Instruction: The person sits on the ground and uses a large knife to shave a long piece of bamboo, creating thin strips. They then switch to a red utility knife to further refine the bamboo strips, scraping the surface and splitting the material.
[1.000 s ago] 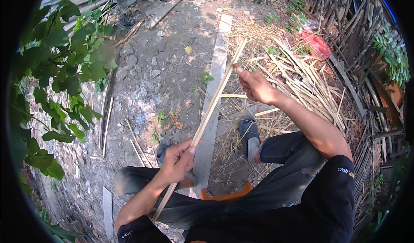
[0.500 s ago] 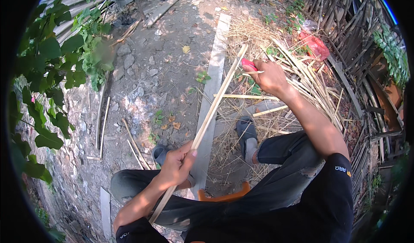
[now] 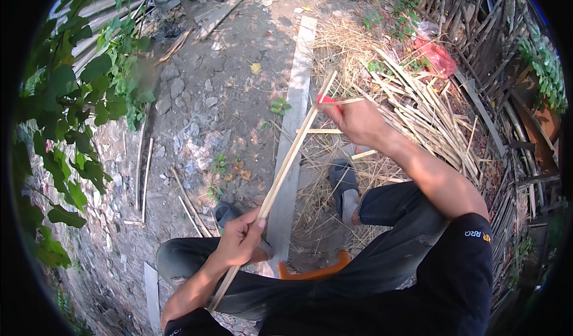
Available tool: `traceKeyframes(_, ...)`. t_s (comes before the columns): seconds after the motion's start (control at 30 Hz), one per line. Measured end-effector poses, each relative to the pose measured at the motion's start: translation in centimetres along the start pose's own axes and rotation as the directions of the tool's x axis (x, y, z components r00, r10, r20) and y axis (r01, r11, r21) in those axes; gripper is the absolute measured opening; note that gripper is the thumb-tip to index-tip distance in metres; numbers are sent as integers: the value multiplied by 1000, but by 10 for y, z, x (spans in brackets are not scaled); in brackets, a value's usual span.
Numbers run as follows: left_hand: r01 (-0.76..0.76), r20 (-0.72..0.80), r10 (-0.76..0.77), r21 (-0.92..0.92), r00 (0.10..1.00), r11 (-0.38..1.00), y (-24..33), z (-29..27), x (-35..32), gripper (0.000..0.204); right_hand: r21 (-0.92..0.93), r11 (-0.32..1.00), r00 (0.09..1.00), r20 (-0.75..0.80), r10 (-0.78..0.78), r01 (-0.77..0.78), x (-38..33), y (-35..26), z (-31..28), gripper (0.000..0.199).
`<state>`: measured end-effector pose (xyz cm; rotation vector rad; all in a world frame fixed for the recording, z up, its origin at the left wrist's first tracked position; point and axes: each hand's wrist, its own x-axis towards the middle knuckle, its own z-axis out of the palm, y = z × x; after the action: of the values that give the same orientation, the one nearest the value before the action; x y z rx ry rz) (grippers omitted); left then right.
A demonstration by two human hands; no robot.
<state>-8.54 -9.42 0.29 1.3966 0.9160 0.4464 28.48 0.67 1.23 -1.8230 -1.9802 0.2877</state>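
I'm seeing my left hand wrapping its fingers tight around the lower part of a long bamboo strip, which is running up and away from them, slanting toward my right hand. That hand is closing on a red-handled tool at the strip's upper end — I cannot tell whether the fingers are also touching the strip. Just beyond those fingers a pile of strips is lying, and a grey plank is stretching beneath the strip — between both hands.
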Motion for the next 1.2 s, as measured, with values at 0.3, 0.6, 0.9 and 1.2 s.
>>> traceKeyframes(0.3,-17,-62,14,-46,998,999,-8,-9,-5,38,-13,838,786,-356,506,-545,-39,227,-74,84)
traceKeyframes(0.6,-4,-130,-1,-36,992,999,27,-8,13,40,226,971,997,0,77,-75,-8,-39,-101,54)
traceKeyframes(0.9,-35,-47,37,29,998,999,27,2,14,42,-114,993,998,59,-4,11,-13,-39,-17,55)
traceKeyframes(1.2,-83,-38,84,32,996,996,12,-2,-2,39,-302,941,988,57,-142,153,-22,-36,-28,46)
